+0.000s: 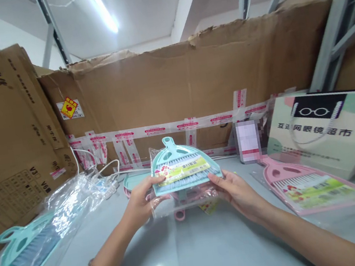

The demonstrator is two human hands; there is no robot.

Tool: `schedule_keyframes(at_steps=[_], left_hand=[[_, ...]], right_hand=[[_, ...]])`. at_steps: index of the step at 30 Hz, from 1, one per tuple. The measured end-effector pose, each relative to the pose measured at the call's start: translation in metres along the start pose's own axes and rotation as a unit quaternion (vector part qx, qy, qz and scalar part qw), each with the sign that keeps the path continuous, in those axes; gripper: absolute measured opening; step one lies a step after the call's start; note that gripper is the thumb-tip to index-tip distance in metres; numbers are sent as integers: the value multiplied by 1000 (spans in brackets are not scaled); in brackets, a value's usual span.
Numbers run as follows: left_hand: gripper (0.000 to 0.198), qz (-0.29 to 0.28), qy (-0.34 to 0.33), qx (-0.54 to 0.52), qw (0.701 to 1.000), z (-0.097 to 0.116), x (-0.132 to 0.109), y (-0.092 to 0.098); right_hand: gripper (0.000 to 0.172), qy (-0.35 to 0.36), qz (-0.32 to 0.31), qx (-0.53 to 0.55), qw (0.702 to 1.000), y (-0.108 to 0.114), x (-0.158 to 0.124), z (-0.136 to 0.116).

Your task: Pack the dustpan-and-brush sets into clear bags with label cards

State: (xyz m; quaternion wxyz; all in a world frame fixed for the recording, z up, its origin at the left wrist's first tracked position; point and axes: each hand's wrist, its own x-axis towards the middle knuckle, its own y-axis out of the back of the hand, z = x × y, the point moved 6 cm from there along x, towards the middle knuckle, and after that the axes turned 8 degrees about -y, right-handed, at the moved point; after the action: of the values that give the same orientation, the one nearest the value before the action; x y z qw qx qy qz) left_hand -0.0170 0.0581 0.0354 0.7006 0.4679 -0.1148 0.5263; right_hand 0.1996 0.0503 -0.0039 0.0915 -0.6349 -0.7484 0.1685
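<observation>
Between both hands is a mint-green dustpan and brush set [182, 161] in a clear plastic bag, with a yellow-green label across its front and its handle pointing up. My left hand [143, 197] pinches its lower left corner, thumb on the front. On the lower right corner, my right hand [235, 187] grips it the same way. Behind and below the set, partly hidden by it, lie more mint and pink dustpans [133, 182]. The bag's loose bottom edge hangs under the held set.
A bagged mint dustpan set [30, 246] lies at left near a power strip [107, 187]. At right are a pink dustpan set [314, 185] and a paper carrier bag [328, 127]. Cardboard walls [156, 87] enclose the grey table [197, 255] at back and left.
</observation>
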Motion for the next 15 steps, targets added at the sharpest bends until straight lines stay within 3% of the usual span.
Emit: schedule_keyframes(at_steps=[4,7,9,11,13,15], left_hand=[[29,38,26,2,999,1,-1,0],[29,52,26,4,998,1,-2,0],[30,46,18,-12,999,-2,-3,-2],[32,33,6,-37,999,-6,-4,-5],[36,25,-7,-58,998,-8,-5,-8],[38,26,-12,-61,998,-10,-6,-9]], right_hand=[[85,98,-63,-42,992,0,-5,-11],[113,170,-94,-190,962,-1,-8,-13],[101,185,-53,-296,936,3,-6,-11],[74,192,22,-342,920,9,-4,-11],[62,217,91,-330,914,15,-5,-15],[56,244,114,-300,915,16,-7,-19]])
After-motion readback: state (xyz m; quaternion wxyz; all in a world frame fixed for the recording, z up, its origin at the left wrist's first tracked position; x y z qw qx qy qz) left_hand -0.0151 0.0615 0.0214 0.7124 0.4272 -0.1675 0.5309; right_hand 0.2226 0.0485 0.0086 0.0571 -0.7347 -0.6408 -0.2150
